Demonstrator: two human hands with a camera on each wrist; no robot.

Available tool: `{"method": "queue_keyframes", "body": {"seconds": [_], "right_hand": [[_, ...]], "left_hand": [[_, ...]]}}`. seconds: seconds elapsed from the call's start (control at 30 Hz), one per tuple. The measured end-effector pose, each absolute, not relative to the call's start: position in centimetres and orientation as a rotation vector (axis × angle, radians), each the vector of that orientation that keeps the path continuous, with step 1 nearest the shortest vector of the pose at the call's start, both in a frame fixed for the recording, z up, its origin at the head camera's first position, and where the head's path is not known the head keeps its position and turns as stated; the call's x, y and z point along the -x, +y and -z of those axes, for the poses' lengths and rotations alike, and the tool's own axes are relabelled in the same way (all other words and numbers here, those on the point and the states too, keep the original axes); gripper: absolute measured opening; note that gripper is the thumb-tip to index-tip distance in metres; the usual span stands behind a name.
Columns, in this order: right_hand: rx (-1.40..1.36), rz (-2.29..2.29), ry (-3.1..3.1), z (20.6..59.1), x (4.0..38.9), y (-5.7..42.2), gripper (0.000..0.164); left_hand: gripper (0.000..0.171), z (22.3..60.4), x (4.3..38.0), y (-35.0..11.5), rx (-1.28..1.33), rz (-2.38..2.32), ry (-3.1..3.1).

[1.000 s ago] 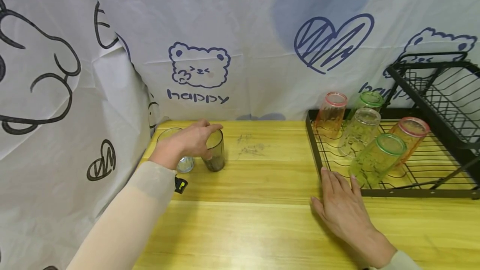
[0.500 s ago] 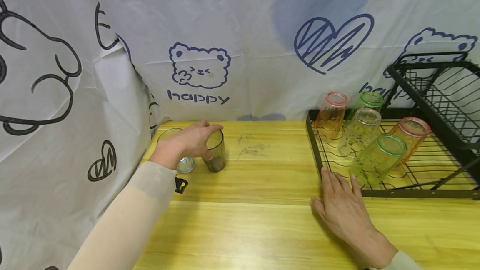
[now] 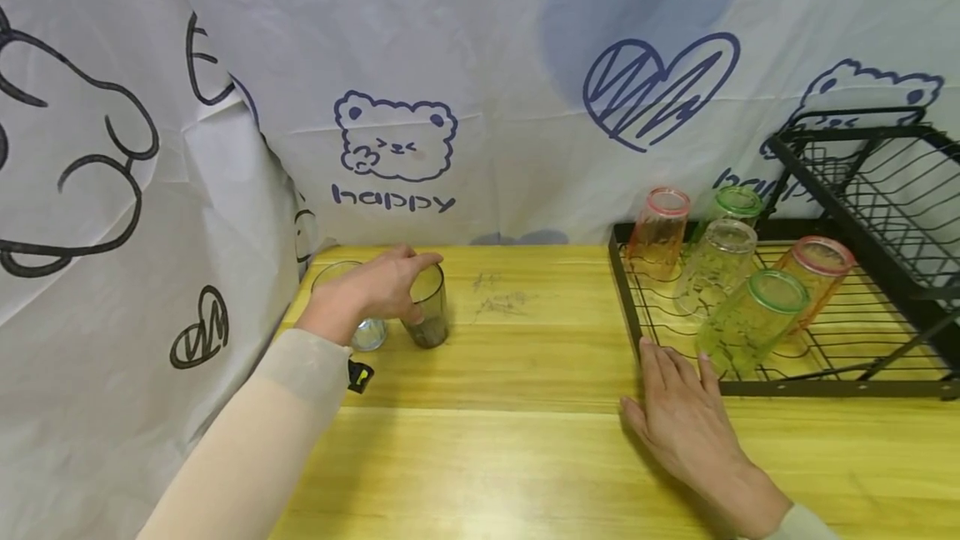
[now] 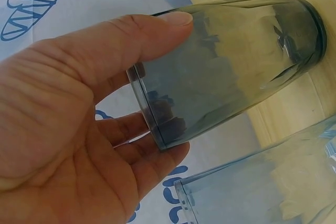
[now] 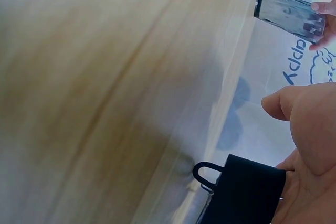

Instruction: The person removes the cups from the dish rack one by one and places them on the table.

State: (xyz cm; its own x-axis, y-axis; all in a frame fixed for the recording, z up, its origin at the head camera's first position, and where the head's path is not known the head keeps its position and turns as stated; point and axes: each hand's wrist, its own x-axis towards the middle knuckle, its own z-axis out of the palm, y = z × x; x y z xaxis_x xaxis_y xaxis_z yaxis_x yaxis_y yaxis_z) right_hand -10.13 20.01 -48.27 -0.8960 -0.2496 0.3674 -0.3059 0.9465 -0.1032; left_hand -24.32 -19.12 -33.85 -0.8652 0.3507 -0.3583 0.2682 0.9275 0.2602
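Observation:
My left hand (image 3: 375, 288) grips a smoky grey drinking glass (image 3: 431, 330) by its upper end, the glass upright on the wooden table. In the left wrist view the thumb lies along one side of the grey glass (image 4: 226, 72), with fingers round the other side of the rim. Just left of it stands a clear bluish glass (image 3: 369, 335), partly hidden behind the hand. At the front left corner of a black wire dish rack (image 3: 633, 307), my right hand (image 3: 686, 427) rests with its fingers fairly straight, fingertips against the rack's edge.
Inside the rack stand several coloured glasses, among them a green one (image 3: 750, 327), a clear one (image 3: 712, 273) and a pink-orange one (image 3: 656, 240). An upper rack tier (image 3: 862, 215) rises at the right. Printed cloth (image 3: 510, 148) hangs behind the table (image 3: 480, 457).
The head view has tilted very slightly. Both hands keep their places, the left still on the grey glass and the right at the rack's corner.

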Motion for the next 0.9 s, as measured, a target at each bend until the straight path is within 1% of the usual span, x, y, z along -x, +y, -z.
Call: {"method": "queue_keyframes", "body": {"seconds": [0.4, 0.57, 0.8, 0.9], "right_hand": [[-0.383, -0.206, -2.822, 47.7, 10.0, 20.2, 0.083], [-0.4, -0.249, -2.796, 46.9, 10.1, 20.2, 0.08], [-0.456, -0.297, -2.806, 44.6, 11.4, 20.6, 0.076], [-0.444, -0.33, -2.836, 43.1, 12.3, 20.8, 0.075]], "left_hand": [[0.097, 34.3, 24.3, -19.1, -0.513, -0.306, 2.722], [0.095, 34.4, 24.1, -19.3, -0.527, -0.343, 2.757], [0.091, 34.7, 23.8, -19.1, -0.538, -0.366, 2.789], [0.087, 34.8, 23.7, -19.0, -0.542, -0.366, 2.798]]}}
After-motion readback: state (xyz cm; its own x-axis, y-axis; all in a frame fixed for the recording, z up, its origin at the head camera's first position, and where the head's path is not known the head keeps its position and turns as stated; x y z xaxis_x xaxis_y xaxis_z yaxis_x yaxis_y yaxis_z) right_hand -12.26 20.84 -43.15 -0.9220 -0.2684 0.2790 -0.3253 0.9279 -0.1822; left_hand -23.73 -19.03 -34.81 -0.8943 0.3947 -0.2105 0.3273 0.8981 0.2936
